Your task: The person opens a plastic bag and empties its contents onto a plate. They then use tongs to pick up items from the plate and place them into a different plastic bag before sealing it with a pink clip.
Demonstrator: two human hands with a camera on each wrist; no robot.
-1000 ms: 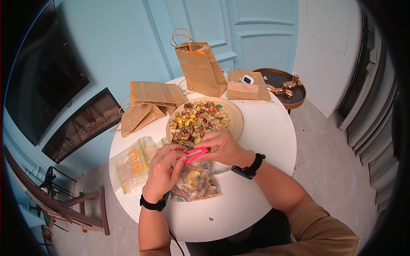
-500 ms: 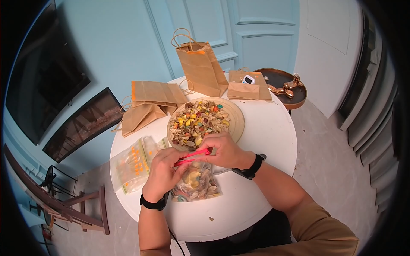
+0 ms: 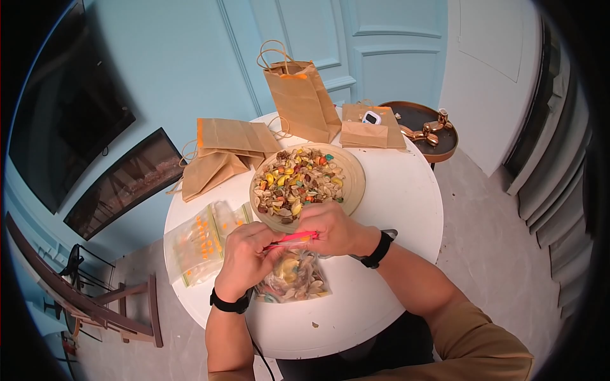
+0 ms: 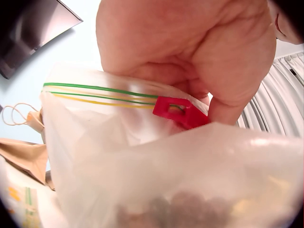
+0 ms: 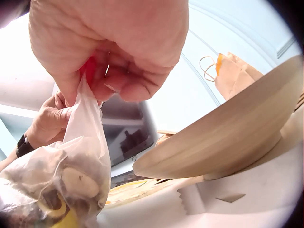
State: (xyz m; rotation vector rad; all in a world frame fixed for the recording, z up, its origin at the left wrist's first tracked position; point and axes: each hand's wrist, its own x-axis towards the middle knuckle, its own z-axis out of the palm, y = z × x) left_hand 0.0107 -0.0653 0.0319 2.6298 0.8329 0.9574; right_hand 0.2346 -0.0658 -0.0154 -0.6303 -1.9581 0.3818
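A clear zip bag (image 3: 295,279) holding dried petals and slices stands on the white table in front of the person, its mouth gathered up between both hands. Across that mouth runs a red-pink bag clip (image 3: 297,237), its two bars close together. My left hand (image 3: 244,254) pinches one end of the clip along with the plastic. The other end is between the thumb and fingers of my right hand (image 3: 333,230). In the left wrist view, the hollow end of the clip (image 4: 166,107) lies beside the bag's green and yellow zip lines. Fingers hide much of its length.
Behind the hands is a round wooden plate (image 3: 354,184) heaped with potpourri. Flat zip bags (image 3: 200,244) lie to the left. Brown paper bags (image 3: 302,101) and a small white timer (image 3: 372,118) stand at the back. A notched grey piece (image 5: 209,194) lies by the plate.
The clip's two bars, spread in a loop a second ago, have come together across the bag's mouth. Both hands have shifted slightly and still hold it.
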